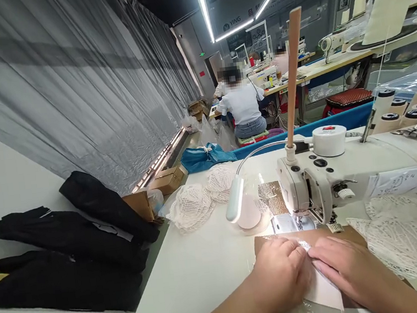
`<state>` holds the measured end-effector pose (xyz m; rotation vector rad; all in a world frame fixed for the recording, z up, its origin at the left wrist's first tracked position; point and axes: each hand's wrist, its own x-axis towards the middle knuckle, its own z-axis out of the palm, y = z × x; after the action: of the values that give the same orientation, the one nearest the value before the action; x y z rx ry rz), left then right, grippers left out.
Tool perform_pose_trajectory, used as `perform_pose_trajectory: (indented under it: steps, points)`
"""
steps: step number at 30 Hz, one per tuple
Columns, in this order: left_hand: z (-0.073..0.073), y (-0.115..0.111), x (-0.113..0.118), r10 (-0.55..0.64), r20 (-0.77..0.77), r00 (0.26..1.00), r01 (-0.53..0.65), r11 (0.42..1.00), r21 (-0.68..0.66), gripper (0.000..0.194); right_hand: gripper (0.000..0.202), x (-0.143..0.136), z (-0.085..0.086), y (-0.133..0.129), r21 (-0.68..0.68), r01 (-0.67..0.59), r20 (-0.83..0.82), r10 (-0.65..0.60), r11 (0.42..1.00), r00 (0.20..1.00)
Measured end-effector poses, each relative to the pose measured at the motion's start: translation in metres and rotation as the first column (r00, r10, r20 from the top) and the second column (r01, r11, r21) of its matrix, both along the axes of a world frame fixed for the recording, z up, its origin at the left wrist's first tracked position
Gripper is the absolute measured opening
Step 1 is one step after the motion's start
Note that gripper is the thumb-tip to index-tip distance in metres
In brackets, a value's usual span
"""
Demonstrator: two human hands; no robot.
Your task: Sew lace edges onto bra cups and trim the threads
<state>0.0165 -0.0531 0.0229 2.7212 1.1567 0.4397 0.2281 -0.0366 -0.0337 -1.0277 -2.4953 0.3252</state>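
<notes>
Just in front of the sewing machine (301, 181), both hands work at a pale fabric piece (326, 293) with a lacy white edge. My left hand (281, 268) is closed, its fingers curled over the left side of the fabric. From the other side, my right hand (341, 262) pinches the fabric's edge with thumb and fingers. The fingertips of both hands nearly meet at the lacy part. Beneath them lies a brown board (353, 235). The machine's needle area (303, 220) is close beyond my fingers. Part of the fabric is hidden under my left hand.
White lace pieces (191, 206) are piled on the table's left, and more lace (394, 236) lies right. A lamp (235, 198) bends over a pale cone (248, 212). A wooden rod (293, 76) rises behind the machine; thread spools (386, 101) stand right. A co-worker (243, 102) sits ahead.
</notes>
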Motion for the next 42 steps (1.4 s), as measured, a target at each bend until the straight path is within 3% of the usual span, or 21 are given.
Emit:
perform_pose_trajectory:
  steps: [4,10,24,32,37,42]
  points:
    - [-0.011,0.004,0.002,0.038,-0.071,0.997,-0.038,0.999,0.009,0.037,0.023,-0.001,-0.002,0.003,-0.019,0.049,0.009,-0.049,0.999,0.999]
    - [-0.006,0.022,-0.002,0.058,-0.152,0.987,-0.064,0.998,-0.029,0.048,0.028,-0.005,-0.004,0.007,0.0,0.111,0.006,-0.111,0.994,0.994]
    - [-0.003,0.048,-0.013,-0.085,-0.185,0.979,0.076,0.996,-0.053,0.054,0.036,-0.009,-0.002,0.009,0.186,0.185,0.061,-0.199,0.965,0.978]
    - [0.009,0.047,-0.02,-0.221,-0.158,0.962,0.223,0.975,-0.008,0.038,0.032,-0.007,0.011,0.01,0.165,0.239,-0.066,-0.231,0.957,0.971]
    - [0.007,0.042,-0.015,-0.192,-0.137,0.972,0.195,0.981,0.013,0.019,0.036,-0.007,0.011,0.011,0.205,0.28,-0.068,-0.272,0.938,0.96]
    - [0.002,0.042,-0.012,-0.144,-0.136,0.98,0.154,0.986,0.067,0.013,0.028,-0.006,0.008,0.01,0.119,0.219,-0.047,-0.214,0.969,0.976]
